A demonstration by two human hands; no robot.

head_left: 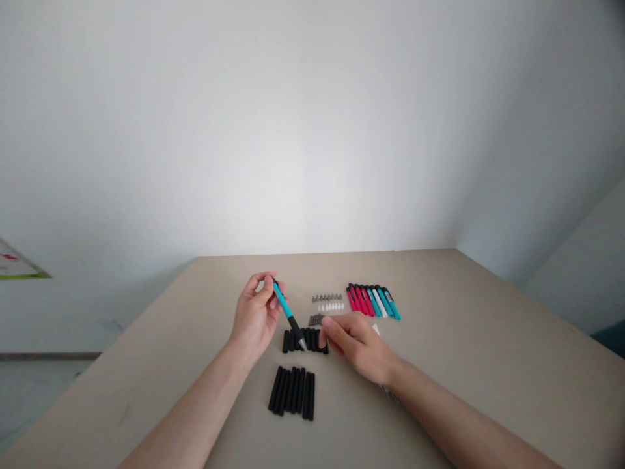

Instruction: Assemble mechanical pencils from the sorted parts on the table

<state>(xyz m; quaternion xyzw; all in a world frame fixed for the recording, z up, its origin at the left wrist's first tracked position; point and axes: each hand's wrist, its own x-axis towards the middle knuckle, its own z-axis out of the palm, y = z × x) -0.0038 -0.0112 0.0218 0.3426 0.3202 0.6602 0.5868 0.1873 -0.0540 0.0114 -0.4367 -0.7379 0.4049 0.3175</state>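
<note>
Turquoise pen (290,314) in left hand (256,314) slants, tip lower right; right hand's (360,343) contents unclear.

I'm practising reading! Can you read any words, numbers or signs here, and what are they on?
Nothing here can be read.
Green-edged sheet, far left: red marks, too small.
Pen in the left hand: no lettering I can make out.
Coloured barrels: too small to tell.

Soft diffuse light, source out of view: wall (273,163) brightest mid-frame, falls off to grey at right, top right corner nearly black. Table (161,365) duller, shadows by the black tubes (295,391) faint and soft-edged. Wide lens stretches the table toward the frame edges; tiny metal tips (326,298) look mushy, poster (17,264) at left edge soft.
</note>
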